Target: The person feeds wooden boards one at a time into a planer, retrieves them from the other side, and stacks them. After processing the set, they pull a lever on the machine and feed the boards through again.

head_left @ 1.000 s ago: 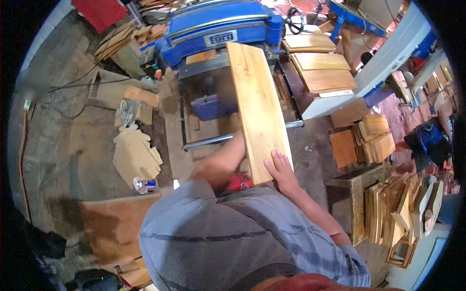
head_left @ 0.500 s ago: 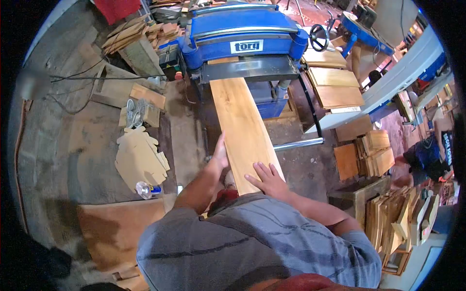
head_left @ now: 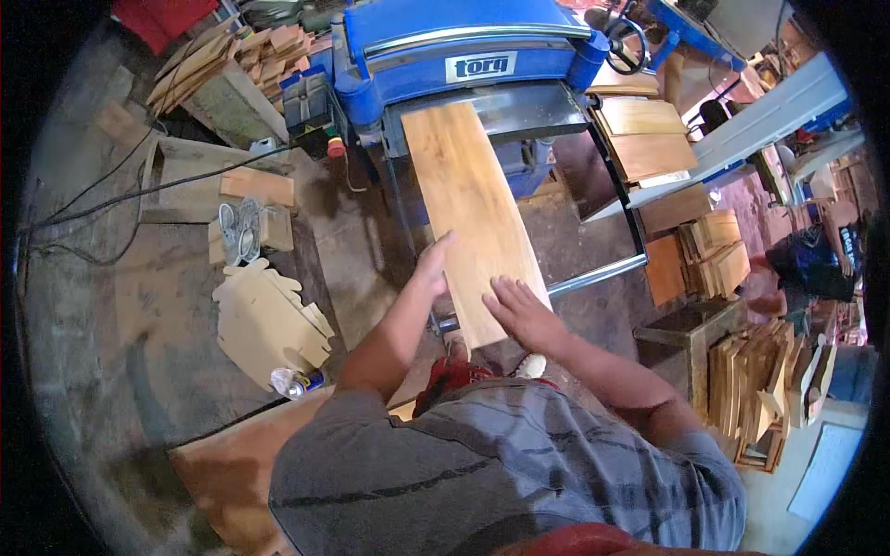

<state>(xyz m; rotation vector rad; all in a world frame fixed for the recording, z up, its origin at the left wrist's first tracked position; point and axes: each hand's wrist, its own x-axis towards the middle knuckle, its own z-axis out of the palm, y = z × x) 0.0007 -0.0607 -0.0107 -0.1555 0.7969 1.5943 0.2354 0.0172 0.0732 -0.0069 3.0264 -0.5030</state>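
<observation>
A long light-brown wooden board (head_left: 477,222) stretches away from my body, its far end over the metal bed (head_left: 528,111) of a blue thickness planer (head_left: 408,65) marked "torq". Along the board's left edge, my left hand (head_left: 434,264) grips it, with the fingers hidden underneath. My right hand (head_left: 527,315) rests on top near the board's closer end, fingers stretched out and flat against the wood. The far end reaches the bed in front of the machine's mouth.
Stacked boards (head_left: 644,139) lie right of the planer, with more wood pieces (head_left: 751,389) at lower right. Cardboard pieces (head_left: 269,315) and a black cable (head_left: 167,181) are on the left. A metal bar (head_left: 598,273) juts out low. Another person (head_left: 816,259) is at far right.
The board and both my hands have moved forward, toward the planer. The board's far end now overlaps the metal bed, and its near end has come away from my body.
</observation>
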